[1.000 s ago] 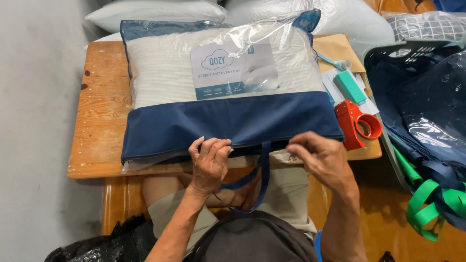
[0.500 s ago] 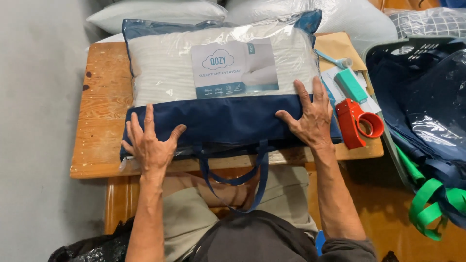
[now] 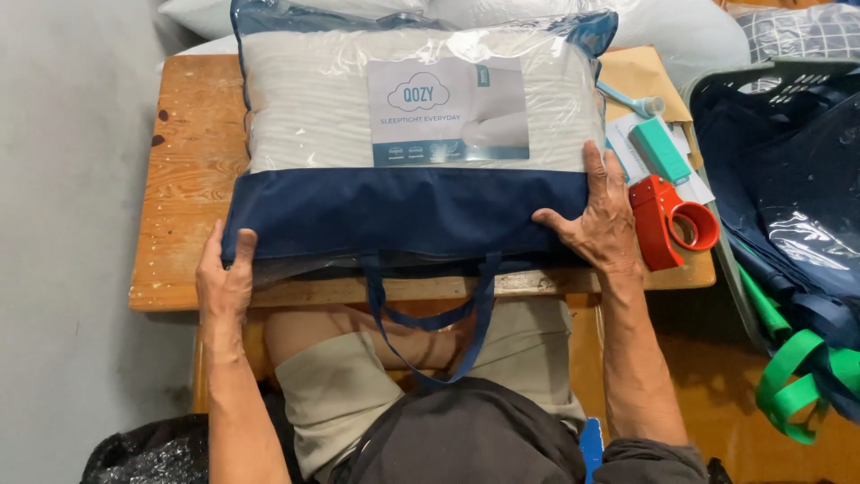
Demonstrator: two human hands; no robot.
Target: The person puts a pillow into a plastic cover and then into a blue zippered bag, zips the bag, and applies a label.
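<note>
A packaged pillow (image 3: 421, 116) in a clear plastic bag with a navy blue fabric band lies across a wooden table (image 3: 184, 170), its navy carry handle (image 3: 430, 323) hanging over the near edge above the person's lap. The left hand (image 3: 224, 278) grips the bag's lower left corner; the right hand (image 3: 600, 224) lies flat, fingers spread, on the lower right end of the navy band. Just beside the right hand sits a red tape dispenser (image 3: 672, 224), with a teal box (image 3: 661, 151) beyond it on papers. A dark bag with green straps (image 3: 797, 381) stands to the right of the table.
</note>
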